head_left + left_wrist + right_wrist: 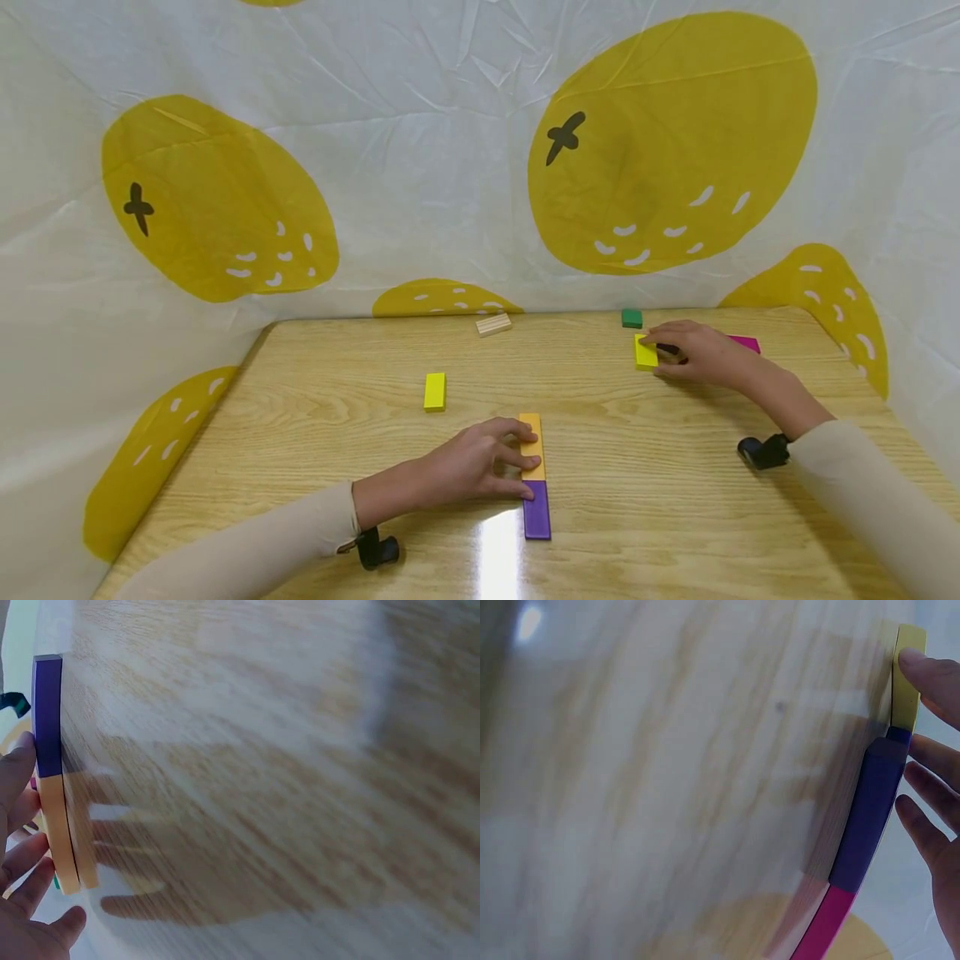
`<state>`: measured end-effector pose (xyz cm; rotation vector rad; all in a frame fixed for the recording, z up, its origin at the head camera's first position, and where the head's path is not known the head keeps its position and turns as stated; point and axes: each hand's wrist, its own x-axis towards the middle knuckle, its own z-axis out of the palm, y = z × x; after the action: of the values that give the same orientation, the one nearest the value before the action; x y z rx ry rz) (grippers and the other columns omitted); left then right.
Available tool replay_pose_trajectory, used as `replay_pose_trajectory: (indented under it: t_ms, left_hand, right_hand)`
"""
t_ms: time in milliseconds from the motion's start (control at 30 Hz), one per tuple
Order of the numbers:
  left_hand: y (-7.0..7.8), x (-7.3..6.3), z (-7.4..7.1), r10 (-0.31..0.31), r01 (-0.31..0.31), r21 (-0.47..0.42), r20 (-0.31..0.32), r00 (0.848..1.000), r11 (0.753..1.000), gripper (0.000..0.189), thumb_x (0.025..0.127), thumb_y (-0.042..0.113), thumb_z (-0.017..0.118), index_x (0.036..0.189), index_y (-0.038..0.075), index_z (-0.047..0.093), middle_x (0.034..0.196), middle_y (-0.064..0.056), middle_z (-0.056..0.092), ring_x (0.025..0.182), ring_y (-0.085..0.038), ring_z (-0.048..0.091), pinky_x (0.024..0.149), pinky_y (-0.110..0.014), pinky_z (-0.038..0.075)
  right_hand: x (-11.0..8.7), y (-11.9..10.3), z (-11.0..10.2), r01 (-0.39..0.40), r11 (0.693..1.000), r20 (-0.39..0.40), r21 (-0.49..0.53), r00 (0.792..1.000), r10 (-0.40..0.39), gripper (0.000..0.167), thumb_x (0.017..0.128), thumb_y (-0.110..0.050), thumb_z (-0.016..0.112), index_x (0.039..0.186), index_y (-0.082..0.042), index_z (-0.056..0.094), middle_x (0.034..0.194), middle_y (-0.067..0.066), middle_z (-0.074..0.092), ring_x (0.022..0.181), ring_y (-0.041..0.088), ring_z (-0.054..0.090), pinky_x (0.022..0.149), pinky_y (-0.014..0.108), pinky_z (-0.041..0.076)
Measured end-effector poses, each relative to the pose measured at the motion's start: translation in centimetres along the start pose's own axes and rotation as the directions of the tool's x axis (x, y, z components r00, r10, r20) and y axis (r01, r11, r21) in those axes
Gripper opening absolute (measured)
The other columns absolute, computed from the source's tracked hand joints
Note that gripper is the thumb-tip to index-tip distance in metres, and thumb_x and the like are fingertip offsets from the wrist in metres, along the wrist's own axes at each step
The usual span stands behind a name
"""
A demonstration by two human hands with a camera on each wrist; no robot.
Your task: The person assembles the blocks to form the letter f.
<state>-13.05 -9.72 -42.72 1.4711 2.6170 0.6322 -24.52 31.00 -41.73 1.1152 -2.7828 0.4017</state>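
Note:
An orange block and a purple block lie end to end on the wooden table. My left hand rests its fingertips on the orange one and its thumb on the purple one, fingers spread. In the left wrist view, the purple block meets the orange block beside the fingers. Farther back on the right, my right hand pinches a yellow block between thumb and forefinger. Behind that hand in the right wrist view lie a dark purple block and a magenta block.
Another yellow block lies left of centre. Near the back edge are a bare wood block with lines along it and a green block. A white cloth with yellow shapes hangs behind the table.

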Motion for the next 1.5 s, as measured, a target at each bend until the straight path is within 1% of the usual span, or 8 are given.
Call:
replay_pose_trajectory:
  t_ms: [133, 300, 400, 533, 767, 933, 1200, 1500]
  left_hand:
    - [-0.1, 0.0, 0.0, 0.015, -0.014, 0.050, -0.022, 1.000, 0.999, 0.041, 0.086, 0.044, 0.080, 0.118, 0.019, 0.077, 0.135, -0.001, 0.063, 0.132, -0.017, 0.050, 0.114, -0.032, 0.040]
    - [-0.2, -0.1, 0.1, -0.005, 0.008, 0.097, -0.033, 0.999, 0.995, 0.040, 0.084, 0.049, 0.079, 0.116, 0.025, 0.078, 0.134, 0.005, 0.064, 0.125, -0.016, 0.050, 0.106, -0.033, 0.045]
    - [-0.1, -0.1, 0.2, -0.003, 0.006, 0.086, -0.033, 0.999, 0.996, 0.040, 0.085, 0.048, 0.079, 0.117, 0.024, 0.078, 0.134, 0.004, 0.064, 0.124, -0.016, 0.052, 0.104, -0.033, 0.047]
    - [-0.2, -0.1, 0.2, -0.003, 0.005, 0.065, -0.029, 1.000, 0.998, 0.040, 0.085, 0.046, 0.080, 0.118, 0.022, 0.077, 0.134, 0.003, 0.064, 0.125, -0.016, 0.053, 0.106, -0.034, 0.046]
    - [-0.2, -0.1, 0.3, -0.023, 0.024, 0.030, -0.020, 1.000, 0.999, 0.041, 0.085, 0.044, 0.081, 0.118, 0.021, 0.076, 0.135, 0.003, 0.063, 0.127, -0.015, 0.052, 0.109, -0.034, 0.044]
    - [-0.2, -0.1, 0.4, -0.029, 0.029, 0.023, -0.020, 0.999, 0.999, 0.040, 0.085, 0.043, 0.081, 0.118, 0.020, 0.076, 0.135, 0.003, 0.062, 0.127, -0.014, 0.051, 0.109, -0.034, 0.045]
    - [-0.1, -0.1, 0.4, -0.033, 0.033, 0.026, -0.019, 0.999, 0.999, 0.041, 0.085, 0.045, 0.080, 0.119, 0.021, 0.076, 0.135, 0.003, 0.062, 0.127, -0.014, 0.052, 0.110, -0.034, 0.044]
    - [-0.1, 0.0, 0.2, -0.017, 0.017, 0.032, -0.015, 1.000, 0.999, 0.042, 0.085, 0.044, 0.080, 0.119, 0.020, 0.076, 0.135, 0.002, 0.062, 0.127, -0.014, 0.053, 0.111, -0.033, 0.043]
  right_hand:
    - [0.1, 0.4, 0.2, 0.008, 1.000, -0.010, -0.003, 1.000, -0.008, 0.044, 0.082, -0.013, 0.085, 0.120, 0.002, 0.070, 0.122, 0.025, 0.067, 0.112, 0.044, 0.062, 0.095, 0.060, 0.051]
    - [0.2, 0.4, 0.4, 0.020, 1.000, -0.031, -0.016, 0.999, -0.020, 0.044, 0.080, -0.014, 0.086, 0.118, 0.001, 0.070, 0.120, 0.021, 0.068, 0.109, 0.039, 0.063, 0.091, 0.057, 0.053]
    - [0.2, 0.3, 0.4, 0.016, 1.000, -0.037, -0.017, 0.999, -0.017, 0.044, 0.080, -0.016, 0.086, 0.118, -0.001, 0.071, 0.120, 0.020, 0.069, 0.110, 0.039, 0.063, 0.092, 0.057, 0.054]
    - [0.3, 0.1, 0.5, 0.014, 1.000, -0.035, -0.017, 0.999, -0.014, 0.044, 0.081, -0.020, 0.086, 0.118, -0.003, 0.072, 0.122, 0.019, 0.068, 0.112, 0.040, 0.063, 0.093, 0.057, 0.053]
    - [0.6, -0.5, 0.5, 0.033, 0.999, -0.056, -0.003, 0.998, -0.034, 0.043, 0.080, -0.020, 0.088, 0.117, -0.004, 0.073, 0.122, 0.018, 0.068, 0.113, 0.039, 0.063, 0.094, 0.057, 0.053]
    - [0.9, -1.1, 0.4, 0.048, 0.999, -0.072, 0.008, 0.996, -0.047, 0.042, 0.079, -0.019, 0.087, 0.117, -0.004, 0.074, 0.122, 0.020, 0.068, 0.115, 0.040, 0.062, 0.096, 0.058, 0.051]
    - [1.5, -1.9, 0.6, 0.072, 0.997, -0.076, 0.016, 0.995, -0.070, 0.043, 0.080, -0.021, 0.087, 0.118, -0.005, 0.074, 0.125, 0.019, 0.068, 0.118, 0.040, 0.061, 0.097, 0.060, 0.050]
    - [2.4, -3.4, 1.0, 0.131, 0.991, -0.098, 0.029, 0.987, -0.128, 0.045, 0.078, -0.019, 0.087, 0.119, -0.007, 0.074, 0.124, 0.016, 0.069, 0.117, 0.038, 0.062, 0.096, 0.059, 0.051]
